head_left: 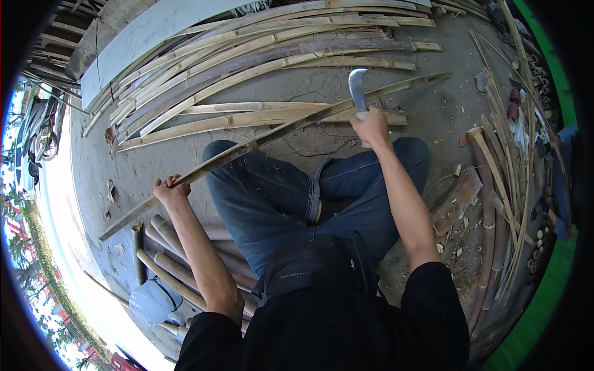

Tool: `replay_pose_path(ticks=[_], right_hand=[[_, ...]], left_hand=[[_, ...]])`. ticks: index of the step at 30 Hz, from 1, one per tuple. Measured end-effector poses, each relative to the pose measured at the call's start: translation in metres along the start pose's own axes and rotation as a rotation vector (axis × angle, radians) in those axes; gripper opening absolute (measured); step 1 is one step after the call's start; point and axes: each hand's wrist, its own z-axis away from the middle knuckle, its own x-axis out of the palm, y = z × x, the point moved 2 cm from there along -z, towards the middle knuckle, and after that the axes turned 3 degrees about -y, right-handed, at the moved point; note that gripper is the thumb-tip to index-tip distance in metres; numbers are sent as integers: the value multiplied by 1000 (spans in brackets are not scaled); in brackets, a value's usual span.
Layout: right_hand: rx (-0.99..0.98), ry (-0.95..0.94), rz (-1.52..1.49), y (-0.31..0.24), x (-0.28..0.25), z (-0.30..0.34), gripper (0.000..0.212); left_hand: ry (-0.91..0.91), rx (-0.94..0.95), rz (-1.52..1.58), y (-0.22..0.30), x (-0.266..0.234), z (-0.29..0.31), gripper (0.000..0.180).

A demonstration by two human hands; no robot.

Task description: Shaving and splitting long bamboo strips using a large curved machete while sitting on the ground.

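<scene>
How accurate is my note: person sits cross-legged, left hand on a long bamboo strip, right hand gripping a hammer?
Not quite: the head view shows the right hand gripping a curved-blade knife, not a hammer. The rest stands.

1. Left hand (172, 190) grips strip (253, 145) near its lower-left end.
2. Right hand (371, 128) holds knife (358, 89), hooked blade up, crossing strip in view; contact unclear.
3. Strip slants over left knee (223, 176); legs (263, 204) crossed.
4. Slats (365, 45) spread on floor (442, 111) ahead.
5. Poles (170, 281) lie at left, chips (440, 248) at right.
</scene>
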Motion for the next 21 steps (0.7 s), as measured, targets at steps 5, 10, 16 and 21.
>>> replay_pose_path(ticks=[5,10,16,21], right_hand=[[-42,-100,-52,-38,43,43,38],[42,-93,-36,-17,4,12,35],[-83,-98,-106,-77,52,77,36],[-11,-78,-131,-43,38,39,31]], left_hand=[[-43,88,20,-4,12,5,41],[-22,59,56,5,-4,2,44],[-67,8,38,-49,9,33,39],[-112,-29,36,-52,14,29,38]])
